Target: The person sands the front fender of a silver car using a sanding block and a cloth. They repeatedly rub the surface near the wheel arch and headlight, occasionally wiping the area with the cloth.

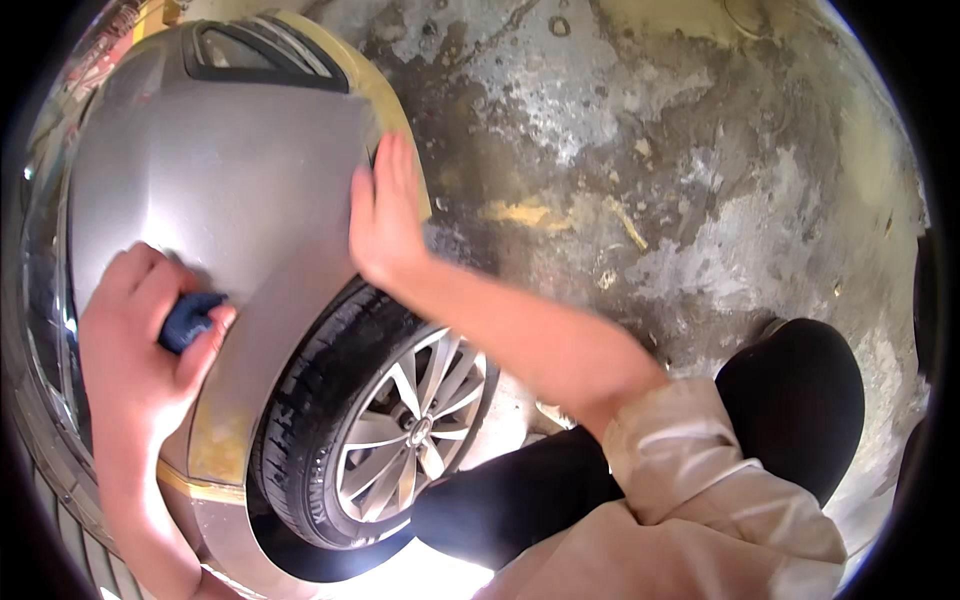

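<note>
Now | left hand (pixel 140 330) fingers grip blue pad (pixel 190 318) | right hand (pixel 385 215) fingers flat on smooth grey fender (pixel 230 180)

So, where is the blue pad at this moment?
In the head view the blue pad is at the left, held in the left hand against the grey car fender, just above the wheel arch and the tyre.

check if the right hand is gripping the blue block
No. The right hand lies flat and open on the edge of the grey fender, while the left hand is the one closed around the blue block.
</note>
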`<action>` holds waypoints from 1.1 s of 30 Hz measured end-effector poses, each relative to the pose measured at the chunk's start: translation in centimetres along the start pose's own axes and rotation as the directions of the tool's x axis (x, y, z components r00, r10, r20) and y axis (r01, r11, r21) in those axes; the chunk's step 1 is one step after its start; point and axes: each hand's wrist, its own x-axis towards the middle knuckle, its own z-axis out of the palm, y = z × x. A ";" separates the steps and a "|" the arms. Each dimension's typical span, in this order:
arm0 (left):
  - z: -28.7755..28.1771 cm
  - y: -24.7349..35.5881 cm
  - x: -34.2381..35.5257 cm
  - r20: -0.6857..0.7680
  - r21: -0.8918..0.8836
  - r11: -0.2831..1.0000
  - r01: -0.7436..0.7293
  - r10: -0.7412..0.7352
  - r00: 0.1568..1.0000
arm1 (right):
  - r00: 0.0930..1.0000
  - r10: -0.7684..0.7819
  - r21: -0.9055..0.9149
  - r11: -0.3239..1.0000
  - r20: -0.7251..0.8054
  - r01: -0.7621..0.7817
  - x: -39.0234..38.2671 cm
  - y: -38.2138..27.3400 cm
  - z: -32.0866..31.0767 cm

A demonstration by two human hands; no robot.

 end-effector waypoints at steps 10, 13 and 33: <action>-0.2 0.2 0.3 -0.021 -0.008 1.000 0.001 -0.001 1.000 | 0.997 0.018 -0.006 1.000 -0.072 -0.018 8.4 0.5 -0.7; 0.1 -0.5 -0.4 -0.037 0.002 1.000 -0.023 0.023 0.999 | 0.993 -0.095 -0.090 0.991 0.069 0.101 -0.9 -1.5 1.1; -0.2 -0.4 0.5 -0.050 -0.017 0.999 -0.046 0.046 0.998 | 0.971 -0.234 -0.063 0.970 0.042 0.236 4.8 2.6 -0.6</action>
